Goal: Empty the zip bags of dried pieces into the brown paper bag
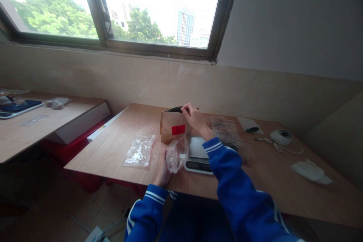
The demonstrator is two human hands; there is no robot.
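Note:
My left hand (pixel 162 170) is closed on the side of a clear plastic bag (pixel 177 155), whose mouth gapes upward near the table's front. Over the top of a brown paper bag (pixel 170 123) hovers my right hand (pixel 195 119), its thumb and fingertips pinched together; anything between them is too small to make out. The paper bag stands upright with a red label (pixel 178 129) on its front and a dark lining at its opening. Behind my right forearm sits a digital scale (pixel 198 165) with a metal pan, partly hidden by the sleeve.
A flat clear zip bag (pixel 138 151) lies at left. Several filled zip bags (pixel 225 125) lie beyond the scale. Farther right are a dark-handled tool (pixel 252 129), a white dome camera (pixel 281 137) with its cable, and a white plastic bag (pixel 310 171). Another table (pixel 82 107) stands left.

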